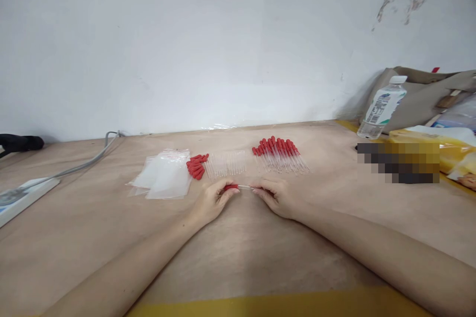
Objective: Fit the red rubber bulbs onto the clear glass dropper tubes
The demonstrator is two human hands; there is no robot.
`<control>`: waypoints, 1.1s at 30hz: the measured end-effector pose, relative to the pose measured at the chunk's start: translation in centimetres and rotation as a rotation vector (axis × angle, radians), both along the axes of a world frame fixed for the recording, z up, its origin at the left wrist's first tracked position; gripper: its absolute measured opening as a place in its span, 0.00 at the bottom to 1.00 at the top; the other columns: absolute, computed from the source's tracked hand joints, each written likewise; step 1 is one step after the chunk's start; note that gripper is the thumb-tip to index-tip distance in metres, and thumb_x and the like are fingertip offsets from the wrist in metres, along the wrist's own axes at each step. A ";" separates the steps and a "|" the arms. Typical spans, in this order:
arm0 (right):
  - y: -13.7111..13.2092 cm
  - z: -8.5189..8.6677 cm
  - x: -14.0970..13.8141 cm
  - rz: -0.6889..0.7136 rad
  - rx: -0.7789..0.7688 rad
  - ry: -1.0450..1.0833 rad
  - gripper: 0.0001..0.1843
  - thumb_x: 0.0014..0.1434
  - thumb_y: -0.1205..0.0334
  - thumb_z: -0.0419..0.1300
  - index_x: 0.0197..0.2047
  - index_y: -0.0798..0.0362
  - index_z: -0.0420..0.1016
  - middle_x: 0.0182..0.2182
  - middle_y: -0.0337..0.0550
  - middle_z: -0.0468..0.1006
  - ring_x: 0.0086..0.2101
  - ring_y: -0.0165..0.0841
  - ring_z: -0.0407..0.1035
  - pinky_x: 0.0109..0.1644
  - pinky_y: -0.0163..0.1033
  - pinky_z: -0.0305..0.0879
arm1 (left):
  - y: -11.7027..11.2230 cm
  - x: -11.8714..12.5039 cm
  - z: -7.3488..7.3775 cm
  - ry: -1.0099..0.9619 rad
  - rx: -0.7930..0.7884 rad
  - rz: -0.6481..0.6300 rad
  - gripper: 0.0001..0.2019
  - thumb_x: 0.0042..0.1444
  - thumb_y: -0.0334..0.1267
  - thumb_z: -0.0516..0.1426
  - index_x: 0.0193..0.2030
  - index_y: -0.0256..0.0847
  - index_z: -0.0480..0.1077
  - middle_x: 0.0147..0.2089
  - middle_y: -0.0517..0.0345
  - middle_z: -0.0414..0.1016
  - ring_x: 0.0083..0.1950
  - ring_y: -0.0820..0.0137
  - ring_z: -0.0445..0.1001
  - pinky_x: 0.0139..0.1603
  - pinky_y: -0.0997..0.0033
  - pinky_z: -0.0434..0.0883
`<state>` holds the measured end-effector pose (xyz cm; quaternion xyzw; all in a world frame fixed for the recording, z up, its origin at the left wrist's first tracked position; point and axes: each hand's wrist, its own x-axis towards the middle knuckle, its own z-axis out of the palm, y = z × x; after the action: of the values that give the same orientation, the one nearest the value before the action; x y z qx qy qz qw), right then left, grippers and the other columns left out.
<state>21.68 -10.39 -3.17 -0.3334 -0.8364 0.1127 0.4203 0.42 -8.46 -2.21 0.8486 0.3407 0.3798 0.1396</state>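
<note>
My left hand [213, 199] pinches the red rubber bulb [230, 187] of a dropper, and my right hand [275, 195] pinches the far end of its clear glass tube [245, 187]. The dropper lies level between the two hands, just above the table. Beyond my left hand sits a small heap of loose red bulbs [196, 165], with a row of bare glass tubes [227, 163] beside it. Further right lies a row of droppers with red bulbs fitted [278, 154]. A stack of small clear zip bags [163, 178] rests at the left of the bulbs.
The table is covered in brown paper [241, 247]. A white power strip [22, 197] with a grey cable lies at the left edge. At the right stand a water bottle [382, 107], a tan bag [427, 94] and yellow packaging [446, 151].
</note>
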 end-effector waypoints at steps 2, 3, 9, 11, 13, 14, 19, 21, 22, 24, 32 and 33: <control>0.3 -0.2 0.2 0.022 -0.032 -0.003 0.12 0.60 0.63 0.49 0.41 0.51 0.72 0.31 0.41 0.74 0.32 0.29 0.68 0.36 0.35 0.65 | -0.1 0.0 -0.1 0.007 -0.025 -0.007 0.07 0.56 0.38 0.53 0.36 0.39 0.70 0.30 0.61 0.74 0.28 0.75 0.70 0.29 0.78 0.67; 0.4 -0.3 0.3 0.028 -0.044 -0.007 0.12 0.60 0.62 0.49 0.41 0.51 0.73 0.30 0.40 0.74 0.31 0.29 0.68 0.35 0.35 0.65 | -0.2 -0.1 -0.1 0.014 -0.037 -0.017 0.07 0.56 0.39 0.53 0.36 0.39 0.70 0.30 0.61 0.74 0.28 0.75 0.70 0.29 0.78 0.67; 0.7 -0.6 0.6 0.036 0.010 -0.058 0.13 0.61 0.62 0.48 0.40 0.49 0.74 0.27 0.39 0.73 0.28 0.29 0.67 0.32 0.34 0.64 | -0.8 -0.2 0.0 0.031 -0.025 -0.096 0.10 0.57 0.39 0.51 0.36 0.39 0.71 0.27 0.59 0.75 0.27 0.74 0.72 0.30 0.77 0.69; 0.8 -0.7 0.8 0.032 0.056 -0.091 0.13 0.61 0.62 0.48 0.41 0.49 0.74 0.27 0.40 0.74 0.29 0.29 0.67 0.32 0.34 0.63 | -0.9 -0.2 0.1 0.045 -0.037 -0.118 0.10 0.58 0.39 0.51 0.36 0.39 0.71 0.27 0.59 0.75 0.27 0.75 0.72 0.30 0.78 0.69; 1.1 -0.8 1.0 0.030 0.114 -0.130 0.13 0.61 0.63 0.48 0.41 0.49 0.74 0.28 0.41 0.74 0.29 0.29 0.67 0.33 0.35 0.63 | -0.9 -0.2 0.1 0.072 -0.053 -0.140 0.10 0.58 0.38 0.50 0.37 0.38 0.71 0.26 0.59 0.74 0.27 0.75 0.72 0.31 0.78 0.69; 1.2 -0.8 1.2 0.031 0.145 -0.155 0.13 0.61 0.63 0.48 0.41 0.49 0.74 0.28 0.41 0.74 0.29 0.29 0.66 0.34 0.35 0.63 | -0.8 -0.2 0.1 0.081 -0.063 -0.151 0.10 0.58 0.38 0.50 0.37 0.38 0.71 0.26 0.59 0.74 0.27 0.75 0.72 0.31 0.78 0.69; 1.2 -0.6 1.3 -0.044 0.305 -0.307 0.14 0.59 0.69 0.47 0.42 0.51 0.73 0.28 0.42 0.73 0.28 0.30 0.64 0.32 0.36 0.59 | -0.6 0.0 -0.1 0.069 -0.123 -0.129 0.10 0.58 0.39 0.51 0.37 0.38 0.72 0.25 0.60 0.74 0.26 0.76 0.72 0.30 0.78 0.69; 0.8 -0.5 1.0 -0.110 0.328 -0.342 0.14 0.59 0.68 0.47 0.41 0.52 0.72 0.28 0.43 0.72 0.29 0.31 0.63 0.32 0.36 0.59 | -0.4 0.1 -0.2 0.058 -0.121 -0.082 0.11 0.57 0.40 0.52 0.37 0.38 0.72 0.25 0.60 0.74 0.25 0.75 0.72 0.29 0.77 0.69; 0.6 -0.4 0.9 -0.136 0.320 -0.340 0.13 0.60 0.67 0.47 0.40 0.53 0.72 0.29 0.44 0.72 0.29 0.32 0.63 0.32 0.37 0.59 | -0.3 0.2 -0.2 0.048 -0.116 -0.057 0.11 0.56 0.41 0.53 0.37 0.38 0.72 0.26 0.59 0.75 0.25 0.75 0.72 0.29 0.77 0.70; 0.4 -0.3 0.7 -0.165 0.275 -0.298 0.12 0.60 0.65 0.47 0.41 0.54 0.71 0.31 0.45 0.72 0.31 0.32 0.64 0.34 0.37 0.60 | 0.0 0.2 -0.3 0.021 -0.104 -0.022 0.11 0.55 0.41 0.54 0.39 0.38 0.72 0.30 0.58 0.77 0.28 0.73 0.73 0.31 0.75 0.71; 0.4 -0.1 0.9 -0.093 0.160 -0.185 0.09 0.60 0.64 0.47 0.35 0.54 0.67 0.28 0.43 0.70 0.29 0.30 0.64 0.33 0.35 0.61 | 0.3 0.3 -0.1 -0.017 -0.317 -0.065 0.11 0.54 0.42 0.54 0.38 0.39 0.73 0.31 0.58 0.77 0.31 0.72 0.74 0.32 0.74 0.72; 0.5 -0.2 0.9 -0.079 0.162 -0.174 0.09 0.60 0.64 0.47 0.34 0.54 0.67 0.28 0.43 0.70 0.29 0.30 0.64 0.32 0.34 0.61 | 0.3 0.4 -0.1 -0.026 -0.338 -0.064 0.11 0.54 0.42 0.54 0.38 0.38 0.73 0.28 0.59 0.76 0.29 0.73 0.74 0.30 0.75 0.71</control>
<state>22.54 -9.91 -3.32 -0.3396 -0.8622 -0.0014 0.3758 0.80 -8.20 -2.35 0.8184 0.3707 0.3234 0.2970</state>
